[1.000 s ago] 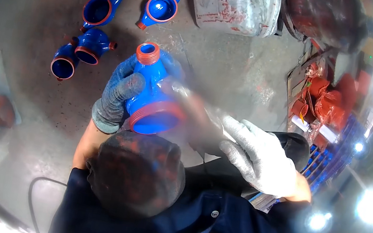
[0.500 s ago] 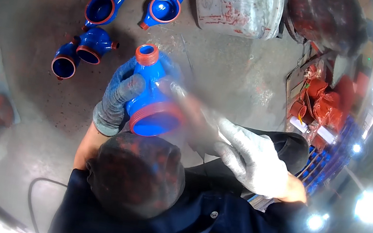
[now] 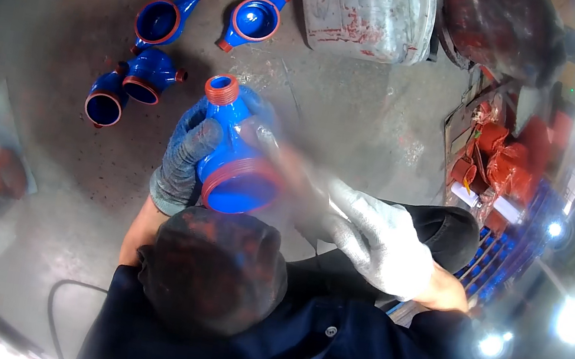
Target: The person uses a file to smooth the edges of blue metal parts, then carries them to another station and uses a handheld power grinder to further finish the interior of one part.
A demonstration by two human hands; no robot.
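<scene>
My left hand (image 3: 189,149), in a grey-blue knit glove, wraps round a blue water meter body (image 3: 224,141). Its narrow red-threaded end points up and away, and its wide red-rimmed opening faces me. My right hand (image 3: 386,244), in a whitish glove, is closed on a long thin tool (image 3: 332,205) reaching toward the meter body's right side. Blur hides the tool's far end, its kind, and whether it touches the body. Several more blue meter bodies with red rims lie on the floor at far left, among them one with its opening up (image 3: 255,20).
A paint-stained white plastic container (image 3: 366,15) stands at the back, beside a large dark rounded object (image 3: 503,29). Red plastic-wrapped items (image 3: 508,165) and blue racks (image 3: 488,268) are on the right. A black cable (image 3: 53,308) and a clear bag (image 3: 0,187) lie at left.
The view has shifted slightly. My left hand still holds the meter body in nearly the same pose. My right hand and its tool have shifted slightly left, still blurred.
</scene>
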